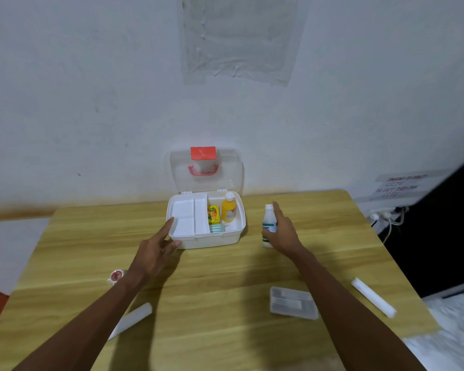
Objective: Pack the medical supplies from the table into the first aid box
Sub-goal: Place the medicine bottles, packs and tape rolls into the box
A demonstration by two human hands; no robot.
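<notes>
Right hand [283, 231] has its fingers wrapped on the white bottle [268, 226], just right of the first aid box [206, 238] on the tabletop [225, 277]; left hand [156, 253] fingers apart, steadying the box corner; I'd lift it clear of the rim and lay it beside the orange bottle [228, 211].

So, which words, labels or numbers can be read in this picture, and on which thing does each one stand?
"DO NOT TURN OFF": paper sign on the wall; its other lines are too blurred to read.
White bottle at the right hand: label print too small.
Orange bottle: label unreadable.
Yellow carton in the first aid box: only pictures visible, no legible text.
</notes>
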